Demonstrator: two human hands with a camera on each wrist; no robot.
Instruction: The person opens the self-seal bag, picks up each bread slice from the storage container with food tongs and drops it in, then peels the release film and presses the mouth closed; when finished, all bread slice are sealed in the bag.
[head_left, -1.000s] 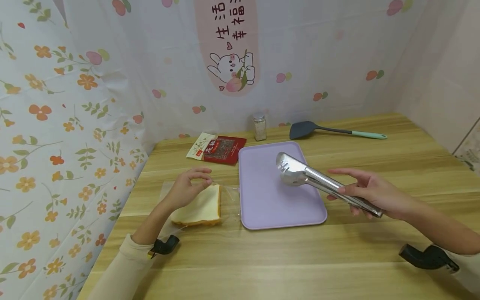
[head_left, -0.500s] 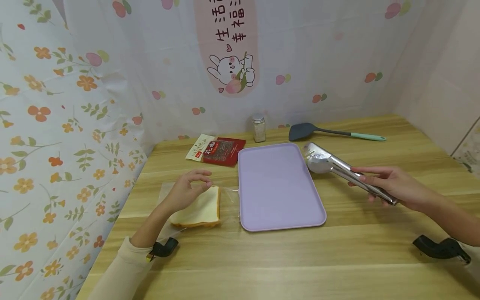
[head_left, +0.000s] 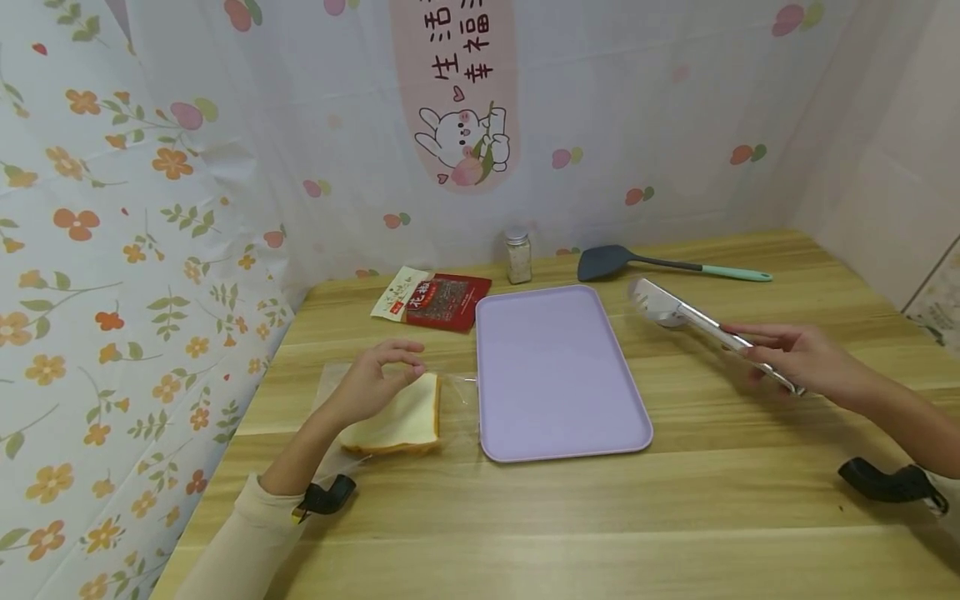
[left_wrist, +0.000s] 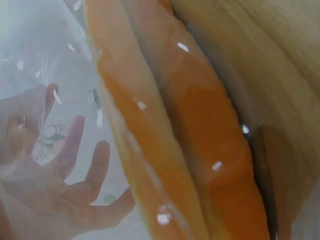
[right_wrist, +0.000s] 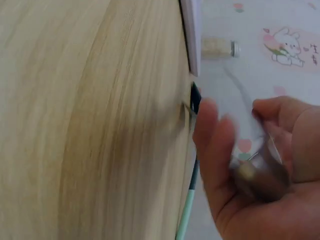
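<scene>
In the head view my right hand (head_left: 806, 362) grips metal food tongs (head_left: 701, 321) near their handle end, to the right of the lilac tray (head_left: 562, 375). The tongs' scalloped head points left and away, toward the tray's far right corner. The right wrist view shows my fingers and thumb around the tongs (right_wrist: 265, 177), blurred. On the left, sliced bread (head_left: 405, 417) lies in a clear plastic bag (head_left: 459, 412). My left hand (head_left: 372, 383) stays over it with loosely bent fingers and holds nothing. Up close, the left wrist view has orange-brown crusts (left_wrist: 215, 135) under clear plastic.
A red and cream spice pouch (head_left: 442, 302) lies behind the bread. Along the back of the wooden table stand a small glass jar (head_left: 518, 260) and, lying flat to its right, a dark spatula (head_left: 603, 262) with a mint handle. A patterned cloth hangs behind.
My right hand has carried the tongs rightward, from over the tray to the table beside it, and their head now looks narrower. My left hand has stayed in place.
</scene>
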